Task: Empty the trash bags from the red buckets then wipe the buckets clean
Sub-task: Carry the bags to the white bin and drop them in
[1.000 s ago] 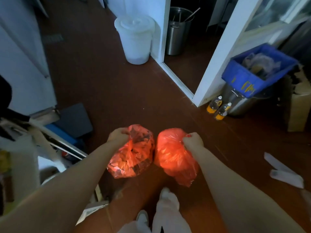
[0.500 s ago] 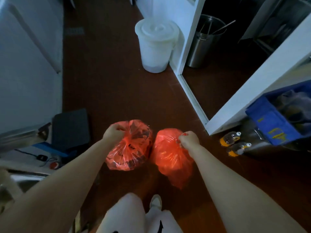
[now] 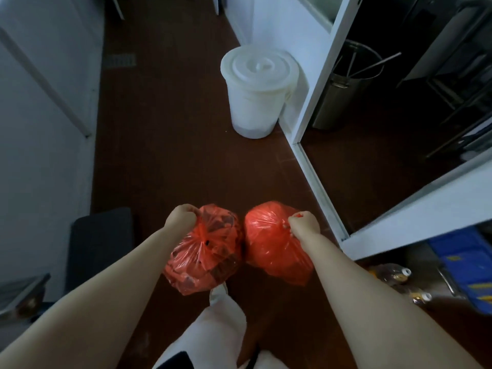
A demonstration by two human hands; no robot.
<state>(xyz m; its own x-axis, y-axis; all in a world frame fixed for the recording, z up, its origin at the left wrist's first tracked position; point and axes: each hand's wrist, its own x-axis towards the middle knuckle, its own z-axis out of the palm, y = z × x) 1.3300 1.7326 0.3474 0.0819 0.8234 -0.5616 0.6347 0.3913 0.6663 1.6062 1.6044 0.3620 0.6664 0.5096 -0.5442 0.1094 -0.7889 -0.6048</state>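
Dark reddish-brown floor (image 3: pixel 170 161) runs up the middle of the frame like a narrow corridor, pretty dim overall. Right at the bottom edge you can see pale trouser legs (image 3: pixel 221 331) and a light shoe (image 3: pixel 218 290) stepping forward. Just above that, both bare arms reach out side by side. The left hand (image 3: pixel 181 217) has its grip curled tight round the bunched neck of the left trash bag (image 3: pixel 205 251), a see-through red one with dark lumpy stuff showing inside. The right hand (image 3: pixel 304 225) is holding the gathered top of the right trash bag (image 3: pixel 274 243), which looks smoother and more solid red. Both bags hang off the floor and touch each other in the middle.

Lower left there's a dark flat mat (image 3: pixel 99 249); lower right, a blue crate (image 3: pixel 468 267) with a couple of bottles (image 3: pixel 396 272) next to it. Further up, a white lidded bucket (image 3: pixel 258 89) stands against the white door frame (image 3: pixel 319 75), a bit to the right of straight ahead. Behind the frame, upper right, sits a steel pot (image 3: pixel 346 97) in a darker room. White panels (image 3: pixel 40 102) line the left side.
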